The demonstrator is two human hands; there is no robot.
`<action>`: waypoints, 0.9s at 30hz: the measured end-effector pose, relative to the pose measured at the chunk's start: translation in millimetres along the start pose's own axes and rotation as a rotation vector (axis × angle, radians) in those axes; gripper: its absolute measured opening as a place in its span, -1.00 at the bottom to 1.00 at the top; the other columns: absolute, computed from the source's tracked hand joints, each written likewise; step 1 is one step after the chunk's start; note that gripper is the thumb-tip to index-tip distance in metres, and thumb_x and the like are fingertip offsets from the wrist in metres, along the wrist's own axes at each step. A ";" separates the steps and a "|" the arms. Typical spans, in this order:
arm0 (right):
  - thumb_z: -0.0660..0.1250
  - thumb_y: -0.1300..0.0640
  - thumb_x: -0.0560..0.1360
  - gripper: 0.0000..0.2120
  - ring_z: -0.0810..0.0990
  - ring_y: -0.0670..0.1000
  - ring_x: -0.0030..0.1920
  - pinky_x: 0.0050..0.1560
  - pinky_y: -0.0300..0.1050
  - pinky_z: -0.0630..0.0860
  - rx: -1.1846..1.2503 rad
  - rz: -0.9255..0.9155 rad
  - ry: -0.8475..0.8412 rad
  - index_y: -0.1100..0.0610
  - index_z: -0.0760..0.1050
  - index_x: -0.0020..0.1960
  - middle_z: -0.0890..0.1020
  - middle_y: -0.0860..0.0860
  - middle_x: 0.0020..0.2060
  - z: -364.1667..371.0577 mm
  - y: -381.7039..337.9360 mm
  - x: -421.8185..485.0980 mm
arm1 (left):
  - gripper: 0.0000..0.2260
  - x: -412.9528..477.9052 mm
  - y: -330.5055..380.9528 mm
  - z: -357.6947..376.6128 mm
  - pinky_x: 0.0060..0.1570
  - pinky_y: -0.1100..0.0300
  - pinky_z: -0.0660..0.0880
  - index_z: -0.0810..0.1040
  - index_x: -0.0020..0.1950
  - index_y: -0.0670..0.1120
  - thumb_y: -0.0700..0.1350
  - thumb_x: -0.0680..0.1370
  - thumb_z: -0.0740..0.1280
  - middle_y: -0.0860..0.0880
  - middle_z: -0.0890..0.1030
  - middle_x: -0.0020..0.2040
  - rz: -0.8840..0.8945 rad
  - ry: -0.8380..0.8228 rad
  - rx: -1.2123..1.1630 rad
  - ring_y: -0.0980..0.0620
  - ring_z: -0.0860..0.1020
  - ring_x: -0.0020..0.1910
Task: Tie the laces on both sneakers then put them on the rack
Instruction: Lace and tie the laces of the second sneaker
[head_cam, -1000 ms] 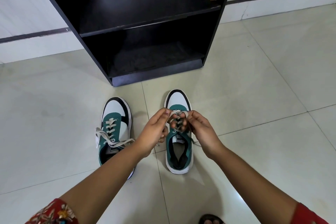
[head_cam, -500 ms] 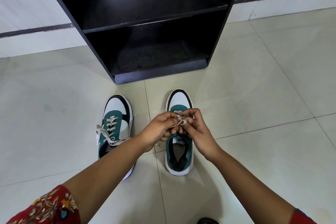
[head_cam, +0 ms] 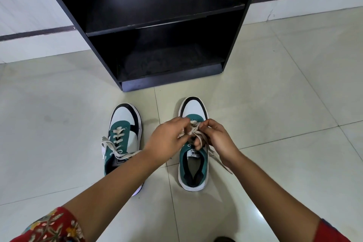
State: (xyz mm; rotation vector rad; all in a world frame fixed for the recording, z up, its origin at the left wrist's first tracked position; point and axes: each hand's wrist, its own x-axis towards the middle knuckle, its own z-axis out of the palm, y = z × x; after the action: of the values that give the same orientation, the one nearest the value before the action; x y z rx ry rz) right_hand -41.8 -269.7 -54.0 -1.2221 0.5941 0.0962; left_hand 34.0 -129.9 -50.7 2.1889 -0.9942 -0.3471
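Two green, white and black sneakers stand on the tiled floor, toes toward the rack. The right sneaker lies under my hands. My left hand and my right hand both pinch its beige laces above the tongue, fingers closed on loops. One loose lace end trails off to the right, past my right wrist. The left sneaker sits beside it, laces loose and spilling over its left side; my left forearm covers its heel. The black rack stands just beyond the toes.
The rack's lower shelf and the shelf above hold nothing visible. A white wall with a dark stripe runs behind it. Pale floor tiles stretch left and right. A dark object, partly cut off, shows at the bottom edge.
My hands have drawn closer together over the right sneaker's laces, twisting loops into a bunch. A lace end now hangs out to the right. The view has shifted slightly downward.
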 end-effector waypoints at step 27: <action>0.35 0.08 0.48 -0.87 0.58 -0.06 -0.01 -0.01 -0.19 0.46 -0.869 -0.398 0.218 0.11 0.62 -0.16 0.64 -0.05 -0.06 -11.8 12.2 -28.7 | -0.80 6.2 9.3 -2.2 -0.49 0.34 0.33 0.38 -0.26 -0.08 -0.20 0.46 0.40 -0.03 0.50 -0.33 -0.661 -0.079 -0.774 0.19 0.42 -0.49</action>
State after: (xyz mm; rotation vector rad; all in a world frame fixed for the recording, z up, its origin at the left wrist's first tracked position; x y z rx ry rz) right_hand -75.0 -269.1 -53.2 -2.1953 0.4925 -0.1342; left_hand 34.2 -137.7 -42.4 1.7058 -0.0733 -0.9459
